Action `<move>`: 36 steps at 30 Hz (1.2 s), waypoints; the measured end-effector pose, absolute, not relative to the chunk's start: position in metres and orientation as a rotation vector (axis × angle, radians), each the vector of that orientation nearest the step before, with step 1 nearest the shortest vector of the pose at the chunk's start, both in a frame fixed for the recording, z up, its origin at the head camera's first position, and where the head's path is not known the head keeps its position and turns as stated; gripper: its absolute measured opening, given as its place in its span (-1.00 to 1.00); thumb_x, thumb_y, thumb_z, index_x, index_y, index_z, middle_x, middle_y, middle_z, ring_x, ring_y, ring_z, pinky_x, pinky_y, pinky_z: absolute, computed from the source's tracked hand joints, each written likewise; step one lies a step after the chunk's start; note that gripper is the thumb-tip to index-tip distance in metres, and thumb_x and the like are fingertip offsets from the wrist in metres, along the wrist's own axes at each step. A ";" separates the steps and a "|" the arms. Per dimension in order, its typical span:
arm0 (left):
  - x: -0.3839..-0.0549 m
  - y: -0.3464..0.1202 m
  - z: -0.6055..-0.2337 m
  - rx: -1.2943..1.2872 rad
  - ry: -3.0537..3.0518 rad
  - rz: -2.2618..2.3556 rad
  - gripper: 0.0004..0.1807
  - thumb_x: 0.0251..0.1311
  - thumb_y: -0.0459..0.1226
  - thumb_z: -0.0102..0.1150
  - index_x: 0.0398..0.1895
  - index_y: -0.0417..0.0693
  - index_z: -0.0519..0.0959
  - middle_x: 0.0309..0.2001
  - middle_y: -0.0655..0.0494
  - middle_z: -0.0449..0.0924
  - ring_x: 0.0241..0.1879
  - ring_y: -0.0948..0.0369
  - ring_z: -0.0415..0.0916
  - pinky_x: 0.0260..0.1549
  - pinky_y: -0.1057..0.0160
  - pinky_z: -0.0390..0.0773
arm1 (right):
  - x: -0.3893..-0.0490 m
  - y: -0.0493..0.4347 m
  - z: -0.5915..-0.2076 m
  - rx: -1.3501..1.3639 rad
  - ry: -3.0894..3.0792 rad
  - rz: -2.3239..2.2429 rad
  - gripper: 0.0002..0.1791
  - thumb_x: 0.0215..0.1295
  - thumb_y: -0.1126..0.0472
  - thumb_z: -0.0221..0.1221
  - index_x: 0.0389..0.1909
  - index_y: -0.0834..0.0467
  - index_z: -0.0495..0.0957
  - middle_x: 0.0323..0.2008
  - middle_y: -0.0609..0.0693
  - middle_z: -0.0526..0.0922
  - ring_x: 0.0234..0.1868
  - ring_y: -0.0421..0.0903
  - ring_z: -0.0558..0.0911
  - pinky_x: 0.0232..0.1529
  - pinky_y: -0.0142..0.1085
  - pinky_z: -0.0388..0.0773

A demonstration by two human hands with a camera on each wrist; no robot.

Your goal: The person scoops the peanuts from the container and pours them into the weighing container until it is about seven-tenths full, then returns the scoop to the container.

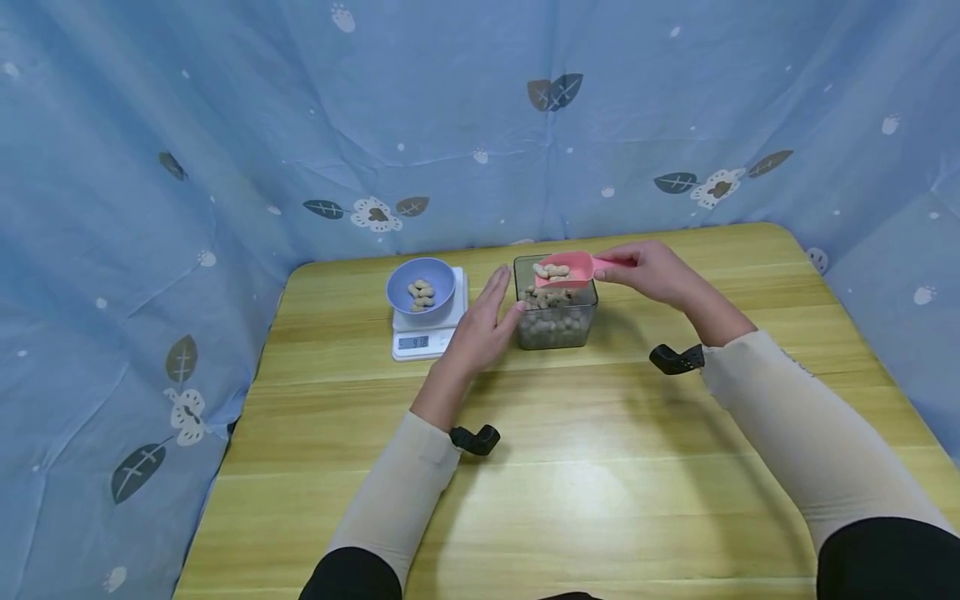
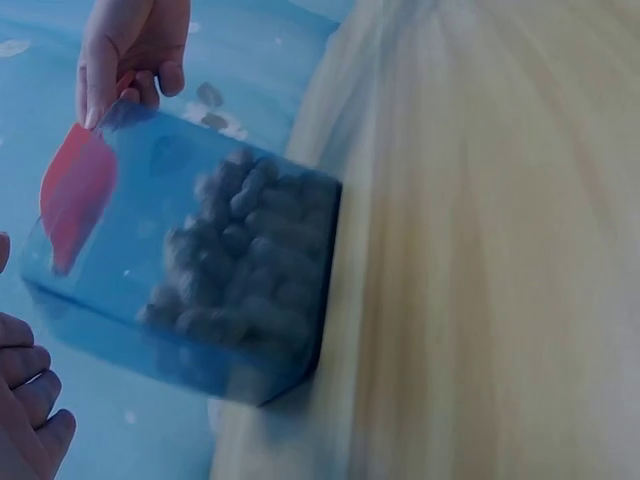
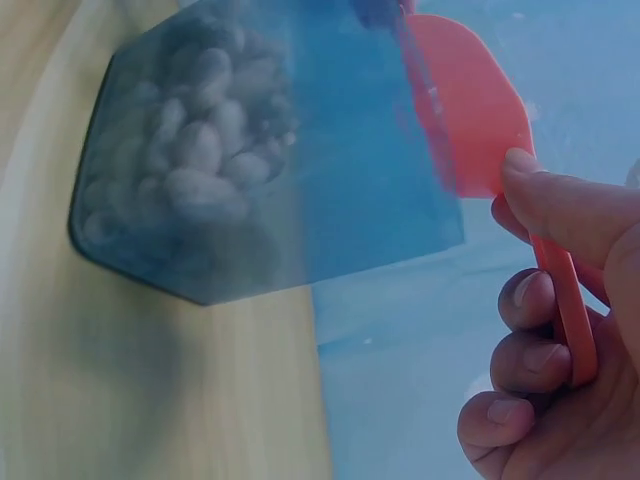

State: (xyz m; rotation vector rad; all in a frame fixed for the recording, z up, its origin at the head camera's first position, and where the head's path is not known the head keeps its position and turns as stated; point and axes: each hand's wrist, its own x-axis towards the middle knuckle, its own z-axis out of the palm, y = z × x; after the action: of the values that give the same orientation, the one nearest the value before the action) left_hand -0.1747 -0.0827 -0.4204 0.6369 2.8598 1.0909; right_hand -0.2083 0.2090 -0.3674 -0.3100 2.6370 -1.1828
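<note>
In the head view my right hand (image 1: 651,271) grips a pink scoop (image 1: 579,265) by its handle, thumb on top. Several unshelled peanuts (image 1: 553,272) lie in the scoop, which is over the opening of a clear grey plastic container (image 1: 557,333). More peanuts (image 3: 205,150) fill the lower part of that container, seen through its wall in the right wrist view. My left hand (image 1: 483,329) has its fingers extended, right beside the container's left side. In the left wrist view its curved fingers (image 2: 30,385) show at the left edge.
Left of the container, a blue-purple bowl (image 1: 401,298) holding several peanuts stands on a white kitchen scale (image 1: 456,321) with a lit display (image 1: 414,342). All stand near the back edge of the wooden table (image 1: 570,467). A blue patterned curtain (image 1: 480,100) hangs behind.
</note>
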 end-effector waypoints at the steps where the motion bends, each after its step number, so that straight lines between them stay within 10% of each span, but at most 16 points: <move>1: -0.175 -0.086 -0.419 0.620 2.864 1.105 -0.27 0.37 0.19 -0.35 0.51 0.20 -0.19 0.49 0.41 -0.32 0.47 0.25 -0.20 0.41 0.08 0.01 | -0.209 0.208 -0.366 -0.310 2.641 -1.183 -0.39 0.17 -0.24 0.16 0.15 0.02 0.53 0.08 0.08 0.58 0.04 0.00 0.54 -0.01 -0.05 0.50; 19: -0.184 -0.207 -0.432 0.088 3.078 1.215 -0.24 0.36 0.08 -0.17 0.51 0.08 -0.15 0.51 0.31 -0.33 0.48 0.19 -0.27 0.42 0.00 -0.07 | -0.231 0.123 -0.338 -0.542 2.654 -1.192 -0.44 0.20 -0.19 0.17 0.16 -0.02 0.52 0.02 -0.01 0.61 -0.15 -0.06 0.51 -0.21 -0.20 0.46; 36: -0.186 -0.220 -0.442 -0.008 2.995 1.169 -0.26 0.38 0.06 -0.20 0.50 0.06 -0.16 0.51 0.16 -0.24 0.48 0.11 -0.19 0.43 0.06 -0.09 | -0.241 0.043 -0.352 -0.702 2.807 -0.823 -0.57 0.30 0.00 0.15 0.14 0.05 0.55 -0.02 0.04 0.64 -0.17 -0.06 0.54 -0.20 -0.18 0.50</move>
State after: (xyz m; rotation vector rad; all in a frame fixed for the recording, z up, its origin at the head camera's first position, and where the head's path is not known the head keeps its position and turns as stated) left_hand -0.1857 -0.2203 -0.4424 -0.0078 2.9950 1.1687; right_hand -0.2410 0.0432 -0.3517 -0.7019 2.8065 -0.8229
